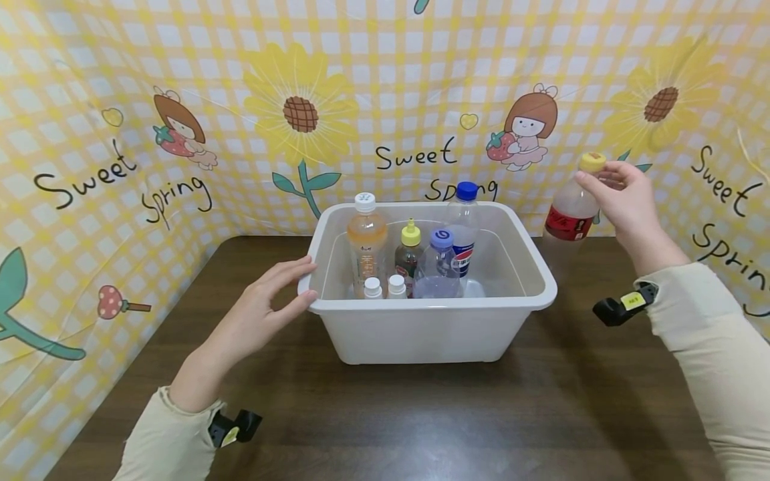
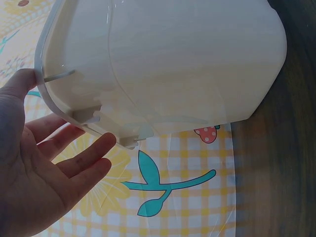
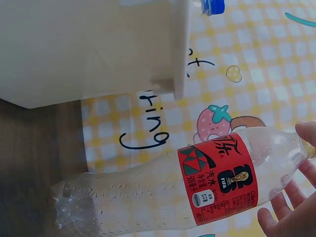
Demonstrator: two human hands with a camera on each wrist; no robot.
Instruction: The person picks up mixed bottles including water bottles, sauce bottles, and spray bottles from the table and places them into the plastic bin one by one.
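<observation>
My right hand [image 1: 628, 197] pinches a clear plastic cola bottle [image 1: 568, 212] near its yellow cap. The bottle hangs slightly tilted to the right of the white plastic bin [image 1: 421, 332]; its red label [image 3: 218, 178] shows large in the right wrist view, and no drink is visible inside. Whether its base touches the table is hard to tell. At the bin's left end, my left hand [image 1: 261, 304] rests against the rim with fingers fairly straight. The left wrist view shows that thumb [image 2: 22, 84] at the rim and the other fingers spread along the outside.
Inside the bin stand an orange drink bottle [image 1: 367, 247], a yellow-capped squeeze bottle [image 1: 410, 250], a blue-capped bottle [image 1: 464, 220], a round purple-capped bottle [image 1: 438, 267] and two small white-capped bottles. A brown table [image 1: 421, 414] lies beneath; checked cloth [image 1: 385, 87] surrounds it.
</observation>
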